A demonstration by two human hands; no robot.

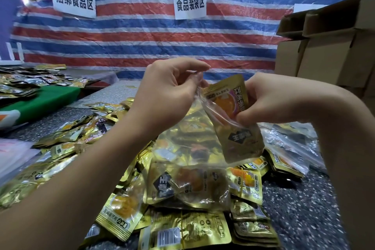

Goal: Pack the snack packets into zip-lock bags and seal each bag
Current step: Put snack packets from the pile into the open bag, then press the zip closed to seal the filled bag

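Dozens of gold foil snack packets (182, 227) lie heaped on the speckled worktop (304, 209) nearest the camera, overlapping, some face up with an orange picture, some showing a barcode. They look light and flat, with stiff crimped edges and a glossy, probably slippery skin; best pinched at a sealed edge, not the soft middle. Above the heap, held in the air, hangs the clear zip-lock bag (194, 148), thin, limp and crinkled, already holding a few packets that sag to its bottom. Being floppy, it likely needs its mouth held open at the rim. The left hand (168, 91) pinches the bag's upper edge between thumb and fingertips. The right hand (269, 101) grips one gold packet (227, 97) with fingers curled round it, its lower end already inside the bag's mouth, its top standing out, tilted. Right of the heap lie more clear bags with packets inside (290, 148); whether they are sealed cannot be told. Further left, a green board (44, 99) and another spread of packets (30, 81). At the back, cardboard boxes (328, 46) stand to the right, and a striped tarpaulin (142, 36) carries paper signs (190, 3).
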